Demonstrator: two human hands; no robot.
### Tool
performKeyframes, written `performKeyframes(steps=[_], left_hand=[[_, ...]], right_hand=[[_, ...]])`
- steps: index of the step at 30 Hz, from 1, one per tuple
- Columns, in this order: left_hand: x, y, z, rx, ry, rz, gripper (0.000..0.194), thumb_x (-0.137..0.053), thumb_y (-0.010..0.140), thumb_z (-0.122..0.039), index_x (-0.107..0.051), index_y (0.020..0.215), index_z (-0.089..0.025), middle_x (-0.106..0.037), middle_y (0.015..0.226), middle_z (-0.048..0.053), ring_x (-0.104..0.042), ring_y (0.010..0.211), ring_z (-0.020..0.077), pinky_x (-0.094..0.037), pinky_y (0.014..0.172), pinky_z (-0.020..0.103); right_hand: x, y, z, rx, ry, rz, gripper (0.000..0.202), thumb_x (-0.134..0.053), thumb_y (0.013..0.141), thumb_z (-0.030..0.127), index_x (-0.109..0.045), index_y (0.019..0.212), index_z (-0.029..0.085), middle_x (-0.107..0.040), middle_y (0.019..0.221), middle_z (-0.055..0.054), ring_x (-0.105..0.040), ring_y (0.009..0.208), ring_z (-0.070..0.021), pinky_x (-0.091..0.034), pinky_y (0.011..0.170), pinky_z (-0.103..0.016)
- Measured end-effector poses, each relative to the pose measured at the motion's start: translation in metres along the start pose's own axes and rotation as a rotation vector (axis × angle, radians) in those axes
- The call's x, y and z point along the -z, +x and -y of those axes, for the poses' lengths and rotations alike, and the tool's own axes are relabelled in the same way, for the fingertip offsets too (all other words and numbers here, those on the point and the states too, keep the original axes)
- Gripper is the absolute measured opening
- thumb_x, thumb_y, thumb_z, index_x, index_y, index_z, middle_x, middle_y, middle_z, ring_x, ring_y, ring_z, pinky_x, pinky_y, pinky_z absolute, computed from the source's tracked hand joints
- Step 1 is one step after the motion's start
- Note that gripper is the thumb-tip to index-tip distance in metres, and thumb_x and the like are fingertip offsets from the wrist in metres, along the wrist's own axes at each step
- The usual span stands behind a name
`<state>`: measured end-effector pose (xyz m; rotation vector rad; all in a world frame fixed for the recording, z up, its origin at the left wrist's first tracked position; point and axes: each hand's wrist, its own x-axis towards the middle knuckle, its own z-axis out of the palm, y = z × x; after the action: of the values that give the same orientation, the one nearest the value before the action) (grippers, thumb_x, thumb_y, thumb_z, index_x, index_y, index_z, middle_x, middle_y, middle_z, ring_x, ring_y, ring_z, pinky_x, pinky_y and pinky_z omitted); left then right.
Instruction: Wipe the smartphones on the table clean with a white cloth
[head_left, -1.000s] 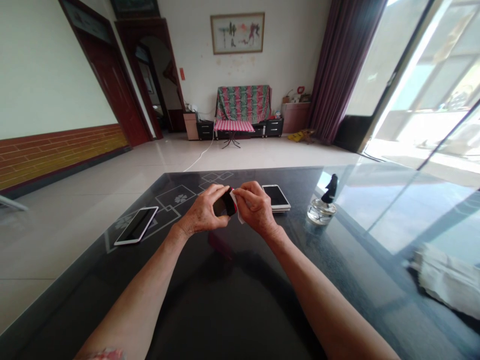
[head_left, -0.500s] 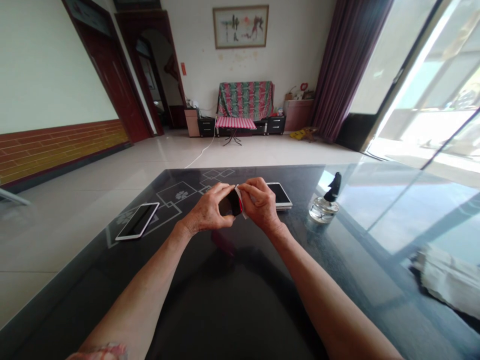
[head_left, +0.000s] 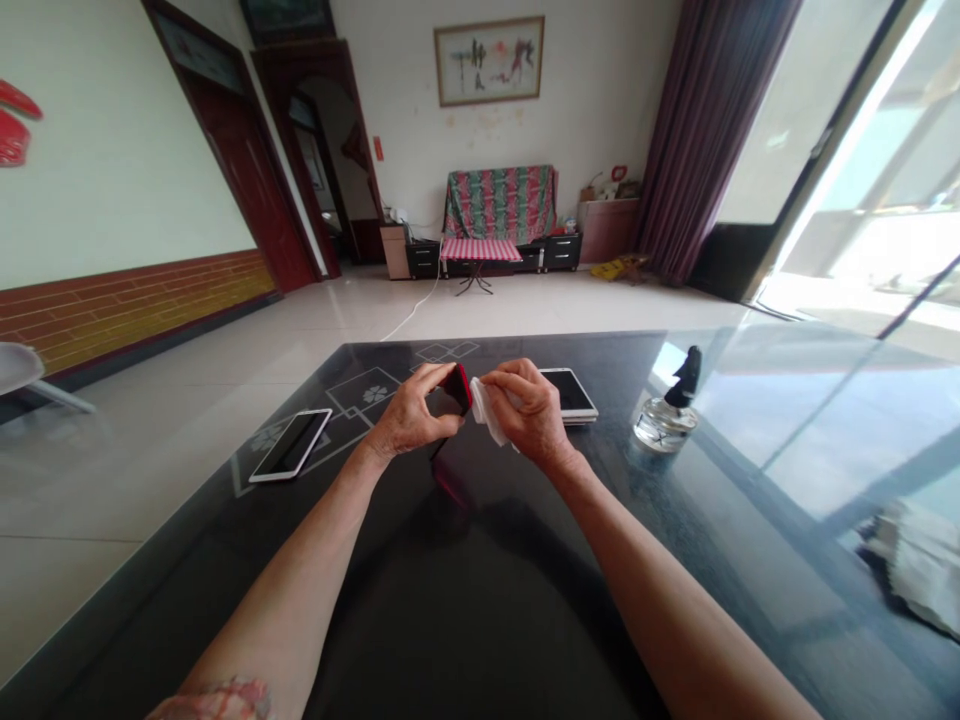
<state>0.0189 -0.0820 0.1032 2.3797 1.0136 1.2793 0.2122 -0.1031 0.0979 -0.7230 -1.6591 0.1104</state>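
My left hand [head_left: 415, 412] grips a dark phone with a red edge [head_left: 457, 388] between thumb and fingers, tilted up above the black table. Pinched in my right hand [head_left: 531, 408] is a crumpled white tissue [head_left: 488, 412], which hangs beside the phone's red edge. A narrow gap seems to show between tissue and phone. Just beyond my right hand lies a white-framed tablet [head_left: 574, 394], on top of at least one other flat device. Another white-framed tablet [head_left: 291, 445] rests to the left of my left hand.
A clear spray bottle with a black head [head_left: 669, 405] stands to the right on the glossy black table [head_left: 420, 640]. A pale bunched cloth [head_left: 919, 560] lies at the far right. Beyond the table are a small striped table [head_left: 480, 250] and a white stool [head_left: 30, 372].
My right hand has drawn the tissue slightly away from the phone, so more of the tissue shows. The phone has turned in my left hand, and the whole view has shifted a little.
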Motion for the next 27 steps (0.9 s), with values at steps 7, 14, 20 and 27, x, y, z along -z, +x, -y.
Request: performKeyframes(steps=[7, 14, 20, 27], left_hand=[[0.006, 0.000, 0.004, 0.274, -0.541, -0.128, 0.066, -0.077, 0.050, -0.010, -0.067, 0.114, -0.015, -0.066, 0.107, 0.008, -0.061, 0.104, 0.0273, -0.046, 0.094, 0.032], [0.010, -0.006, 0.018, 0.367, -0.987, -0.101, 0.053, -0.071, 0.058, -0.023, -0.068, 0.110, -0.011, -0.070, 0.105, 0.013, -0.064, 0.097, 0.0279, -0.050, 0.083, 0.034], [0.003, -0.009, 0.014, 0.368, -1.104, -0.006, 0.048, -0.067, 0.061, -0.026, -0.068, 0.107, -0.012, -0.072, 0.097, 0.011, -0.067, 0.085, 0.0248, -0.052, 0.073, 0.032], [-0.012, -0.011, 0.014, 0.422, -1.157, 0.048, 0.040, -0.067, 0.061, -0.025, -0.069, 0.099, -0.013, -0.071, 0.078, 0.005, -0.064, 0.066, 0.0187, -0.051, 0.065, 0.030]], right_hand=[[-0.004, -0.001, 0.001, -0.107, 0.198, 0.062, 0.014, -0.058, 0.081, 0.022, -0.072, 0.081, 0.021, -0.063, 0.081, -0.002, -0.061, 0.079, -0.0142, -0.049, 0.076, -0.026], [-0.006, -0.001, -0.011, -0.283, 0.186, -0.134, 0.014, -0.059, 0.078, 0.024, -0.073, 0.078, 0.020, -0.066, 0.081, -0.003, -0.062, 0.079, -0.0159, -0.049, 0.076, -0.028], [-0.013, -0.004, -0.007, -0.241, 0.159, -0.127, 0.013, -0.060, 0.080, 0.024, -0.073, 0.081, 0.022, -0.064, 0.082, -0.003, -0.062, 0.080, -0.0153, -0.049, 0.076, -0.027], [-0.025, -0.010, 0.001, -0.124, 0.082, -0.066, 0.012, -0.061, 0.083, 0.023, -0.072, 0.086, 0.023, -0.061, 0.085, -0.003, -0.060, 0.080, -0.0140, -0.049, 0.075, -0.026]])
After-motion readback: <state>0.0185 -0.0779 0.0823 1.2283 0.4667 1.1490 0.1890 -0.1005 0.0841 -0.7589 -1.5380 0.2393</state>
